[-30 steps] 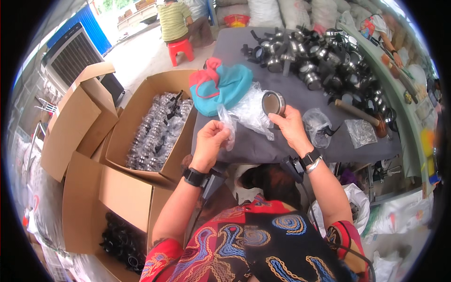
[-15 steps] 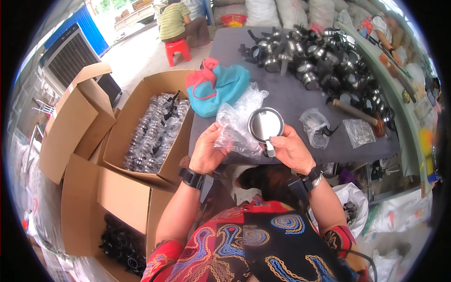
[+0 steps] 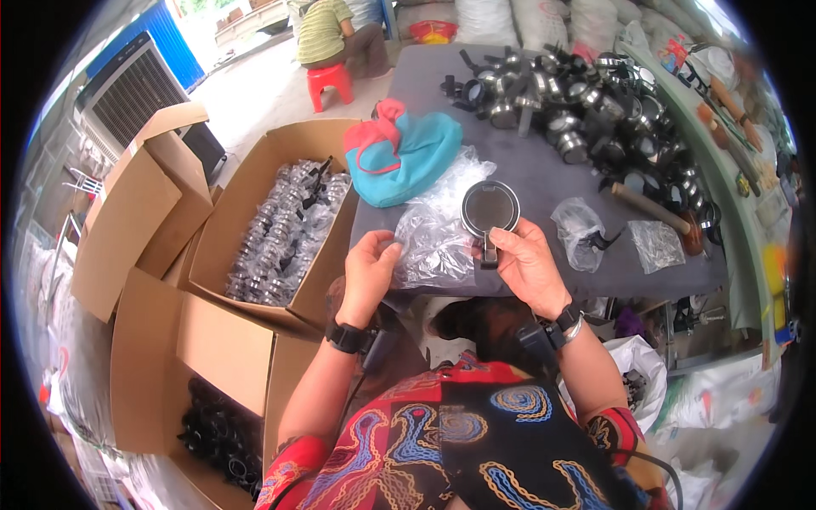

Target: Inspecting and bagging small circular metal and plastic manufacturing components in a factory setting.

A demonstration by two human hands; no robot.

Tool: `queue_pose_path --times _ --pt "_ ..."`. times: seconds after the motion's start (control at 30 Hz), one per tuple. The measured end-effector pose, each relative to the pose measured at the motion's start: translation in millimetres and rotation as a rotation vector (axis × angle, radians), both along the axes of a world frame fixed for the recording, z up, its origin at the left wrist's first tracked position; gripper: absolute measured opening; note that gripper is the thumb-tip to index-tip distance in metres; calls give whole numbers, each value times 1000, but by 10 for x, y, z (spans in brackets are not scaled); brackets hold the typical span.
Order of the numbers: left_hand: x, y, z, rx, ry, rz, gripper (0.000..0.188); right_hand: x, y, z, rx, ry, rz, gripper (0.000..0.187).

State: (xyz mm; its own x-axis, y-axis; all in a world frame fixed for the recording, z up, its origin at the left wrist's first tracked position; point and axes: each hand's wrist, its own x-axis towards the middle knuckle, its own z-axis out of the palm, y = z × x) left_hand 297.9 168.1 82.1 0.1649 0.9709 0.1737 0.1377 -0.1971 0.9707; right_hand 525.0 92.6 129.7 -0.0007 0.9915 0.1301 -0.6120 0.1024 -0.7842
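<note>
My right hand [image 3: 531,263] pinches the short handle of a round, dark-faced part with a metal rim [image 3: 491,209], holding it upright over the table's near edge. Beside it my left hand [image 3: 369,270] has its thumb and forefinger slightly apart, with nothing seen between them. Its fingertips are close to crumpled clear plastic bags [image 3: 435,246]; whether they touch is unclear. Behind the bags lies a teal and red cloth bag [image 3: 406,161]. To the right are a clear bag with a black-handled piece inside [image 3: 578,234] and a flat clear packet [image 3: 656,246].
Many metal and black parts [image 3: 586,110] are heaped on the grey table [image 3: 527,178], near a wooden-handled tool [image 3: 650,208]. Leftward, a cardboard box [image 3: 212,246] contains bagged parts; a nearer box [image 3: 225,344] contains black pieces. One person sits on a red stool [image 3: 329,83]; another's arm shows far right.
My left hand has come away from the plastic bags, which now lie on the table. My right hand has turned the round part; its bright face now looks dark.
</note>
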Motion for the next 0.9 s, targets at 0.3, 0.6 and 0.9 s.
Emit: queue_pose_path --times 0.3,0.6,0.9 --pt "98 -168 217 266 79 123 25 -72 -8 26 -22 -12 -2 26" --pt "-205 -122 273 -672 -639 -496 26 54 -90 55 62 0 57 34" --pt "-120 -214 399 -360 -512 -290 0 260 -105 90 106 -239 -350 31"
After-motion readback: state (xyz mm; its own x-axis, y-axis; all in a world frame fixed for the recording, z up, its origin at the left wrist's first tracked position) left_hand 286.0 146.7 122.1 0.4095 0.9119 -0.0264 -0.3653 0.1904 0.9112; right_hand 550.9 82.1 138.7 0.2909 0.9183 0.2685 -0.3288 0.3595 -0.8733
